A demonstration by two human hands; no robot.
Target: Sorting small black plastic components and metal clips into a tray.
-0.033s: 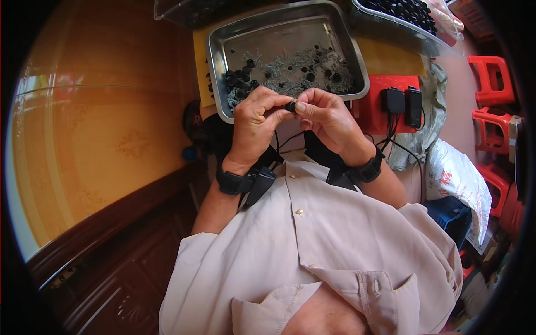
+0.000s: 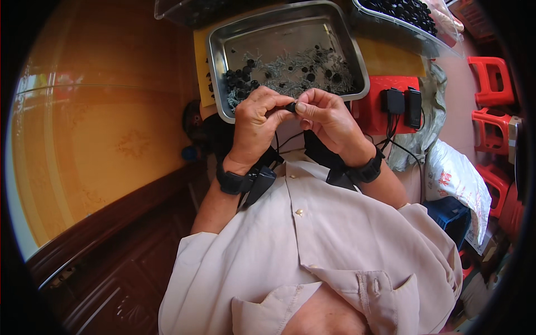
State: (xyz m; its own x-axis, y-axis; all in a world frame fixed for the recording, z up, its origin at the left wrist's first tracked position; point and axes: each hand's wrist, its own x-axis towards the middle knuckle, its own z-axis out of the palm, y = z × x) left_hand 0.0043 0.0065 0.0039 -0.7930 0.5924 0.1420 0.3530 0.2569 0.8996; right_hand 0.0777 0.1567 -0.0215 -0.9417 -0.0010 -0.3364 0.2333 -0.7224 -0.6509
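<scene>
Between my fingertips is a small round black plastic piece, held over the near rim of a metal tray. My left hand pinches it from the left with thumb and forefinger. From the other side my right hand presses thumb and forefinger together at its edge; whether a screw is between them is hidden. In the tray lie many loose silver screws, and black round pieces are heaped mostly at its left side.
A clear plastic bin of black pieces stands at the back right. Right of the tray, black adapters with cables rest on a red stool. A white sack and red stools stand farther right. An orange panelled wall borders the left.
</scene>
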